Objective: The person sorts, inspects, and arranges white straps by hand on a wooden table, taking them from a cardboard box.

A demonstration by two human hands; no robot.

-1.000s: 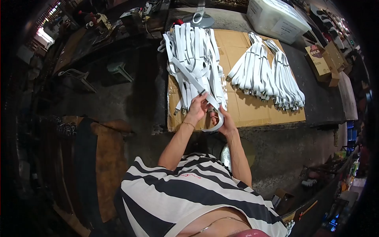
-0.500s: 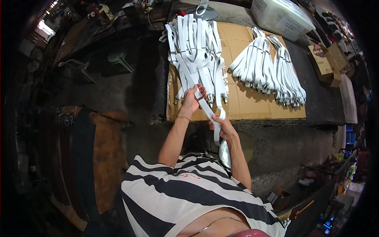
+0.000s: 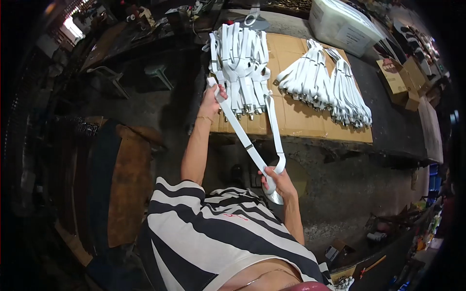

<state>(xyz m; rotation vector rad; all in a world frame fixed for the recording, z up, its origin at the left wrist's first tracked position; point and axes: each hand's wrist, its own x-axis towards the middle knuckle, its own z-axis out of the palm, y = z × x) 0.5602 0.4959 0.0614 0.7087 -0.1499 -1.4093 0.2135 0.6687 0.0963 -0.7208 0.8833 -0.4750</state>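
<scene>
My left hand [image 3: 212, 100] is closed on one end of a white strap [image 3: 236, 127], beside the left edge of a large heap of white straps [image 3: 240, 63]. The strap runs slanting down to my right hand [image 3: 277, 180], whose fingers are closed around it near my body. A dark band crosses the strap between the hands. From my right hand another length goes up to the heap's right side. Metal clips show at the heap's lower ends.
Two tied bundles of white straps [image 3: 310, 77] lie at the right on the cardboard sheet [image 3: 286, 119]. Behind are a clear plastic bin [image 3: 347, 26] and an opened carton [image 3: 400, 80]. A chair [image 3: 109, 77] and a stool [image 3: 158, 76] stand at the left.
My left hand has moved up and left, and my right hand down toward my body. The strap between them is now longer and stretched out.
</scene>
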